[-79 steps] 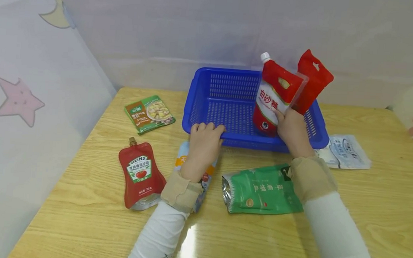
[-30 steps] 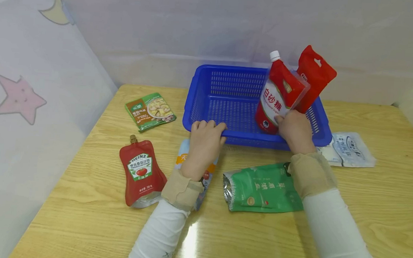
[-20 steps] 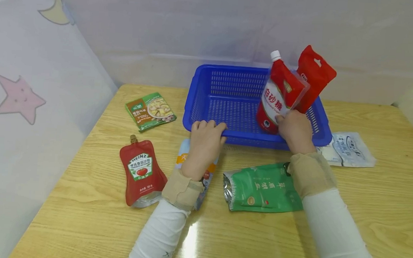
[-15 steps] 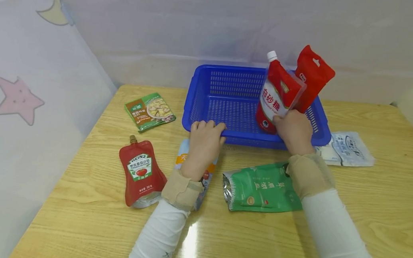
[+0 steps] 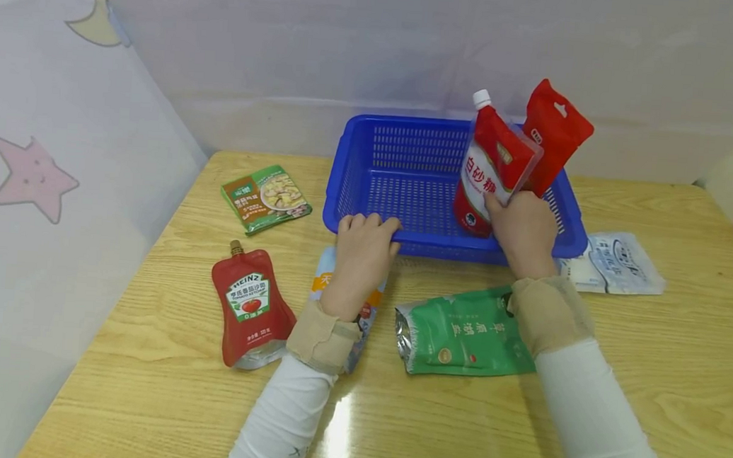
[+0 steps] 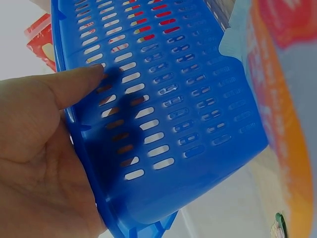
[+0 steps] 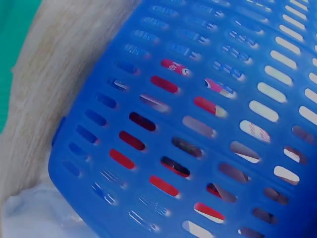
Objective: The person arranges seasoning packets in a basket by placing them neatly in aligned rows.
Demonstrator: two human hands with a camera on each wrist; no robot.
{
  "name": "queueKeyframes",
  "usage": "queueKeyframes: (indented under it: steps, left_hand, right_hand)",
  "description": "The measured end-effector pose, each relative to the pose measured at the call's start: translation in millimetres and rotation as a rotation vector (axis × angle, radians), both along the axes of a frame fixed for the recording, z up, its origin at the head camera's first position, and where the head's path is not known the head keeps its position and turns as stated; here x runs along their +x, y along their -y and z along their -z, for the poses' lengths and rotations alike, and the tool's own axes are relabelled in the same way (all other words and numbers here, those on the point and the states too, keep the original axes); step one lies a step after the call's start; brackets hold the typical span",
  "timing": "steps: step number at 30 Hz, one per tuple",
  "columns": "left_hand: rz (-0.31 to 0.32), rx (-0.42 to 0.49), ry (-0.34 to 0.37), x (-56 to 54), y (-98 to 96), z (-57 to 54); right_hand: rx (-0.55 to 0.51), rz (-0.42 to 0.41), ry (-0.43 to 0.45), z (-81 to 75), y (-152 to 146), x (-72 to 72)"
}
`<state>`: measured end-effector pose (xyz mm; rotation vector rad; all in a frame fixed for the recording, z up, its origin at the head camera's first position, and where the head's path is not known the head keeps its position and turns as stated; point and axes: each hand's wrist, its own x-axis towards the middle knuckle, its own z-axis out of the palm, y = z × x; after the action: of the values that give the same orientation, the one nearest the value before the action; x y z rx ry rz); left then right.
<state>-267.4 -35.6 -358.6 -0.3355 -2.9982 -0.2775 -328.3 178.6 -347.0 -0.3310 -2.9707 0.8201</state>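
Note:
My left hand [image 5: 364, 257] grips the front rim of the blue plastic basket [image 5: 432, 242]; in the left wrist view its thumb [image 6: 81, 82] lies against the basket's slotted outer wall [image 6: 163, 134]. Inside the basket's right end, my right hand [image 5: 522, 229] holds a red and white sugar pouch [image 5: 479, 169] with a white cap, thumb on its front. The pouch leans, cap up and to the left. Behind it a red packet [image 5: 555, 132] with a hang hole sticks up above the rim. Its lower part and my right fingers are hidden. The right wrist view shows red packaging through the slots.
On the wooden table [image 5: 157, 399] lie a ketchup pouch [image 5: 248, 320], a green and brown soup packet [image 5: 266, 199], a green salt pouch [image 5: 467, 339] and a white-blue packet [image 5: 622, 265]. A blue and orange pack [image 5: 367, 314] sits partly under my left wrist.
Since 2.6 s ago the sugar pouch has shifted slightly right, then a touch back left in the last second. The left hand stays on the rim.

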Motion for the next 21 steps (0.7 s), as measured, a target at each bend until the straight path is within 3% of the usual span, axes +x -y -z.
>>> queueKeyframes:
  steps: [6, 9, 21]
  left_hand:
    - [-0.007, -0.014, 0.008, -0.6, -1.4, -0.6]
    - [-0.004, -0.012, 0.002, -0.7, -1.4, -0.3]
    - [-0.005, -0.003, 0.011, -0.9, -1.5, -0.2]
  right_hand:
    - [-0.059, 0.018, -0.172, 0.4, -0.4, 4.4]
    - [-0.051, 0.020, -0.211, 1.3, -0.4, 5.3]
    - [-0.022, 0.064, -0.179, 1.1, -1.2, 4.1]
